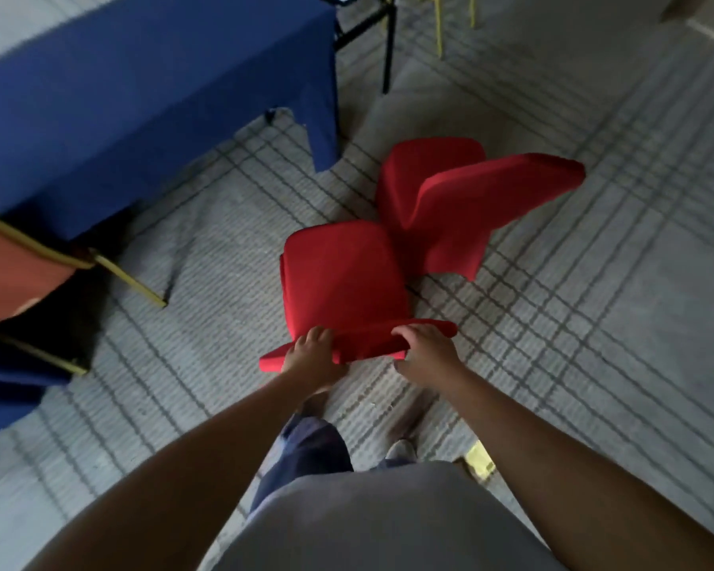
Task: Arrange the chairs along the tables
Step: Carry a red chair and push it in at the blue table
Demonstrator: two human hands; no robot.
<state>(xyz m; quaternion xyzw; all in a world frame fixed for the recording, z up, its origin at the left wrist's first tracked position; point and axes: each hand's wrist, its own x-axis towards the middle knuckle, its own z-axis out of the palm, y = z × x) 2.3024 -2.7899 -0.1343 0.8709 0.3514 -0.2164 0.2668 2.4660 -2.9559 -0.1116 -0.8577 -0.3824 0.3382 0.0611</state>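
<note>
A chair in a red cover point(343, 278) stands on the carpet right in front of me, its seat facing away. My left hand point(312, 356) and my right hand point(427, 354) both grip the top edge of its backrest, fingers curled over it. A second red-covered chair point(450, 199) stands just beyond it, angled to the right and touching or nearly touching the first. A long table under a blue cloth point(149, 88) runs along the upper left. An uncovered chair with an orange seat and gold frame point(21, 274) is tucked against that table at the left edge.
Grey carpet with a dark grid pattern point(594, 302) spreads to the right. A black-legged table frame point(386, 43) and yellow chair legs point(440, 26) stand at the top. My legs and shoes are just behind the held chair.
</note>
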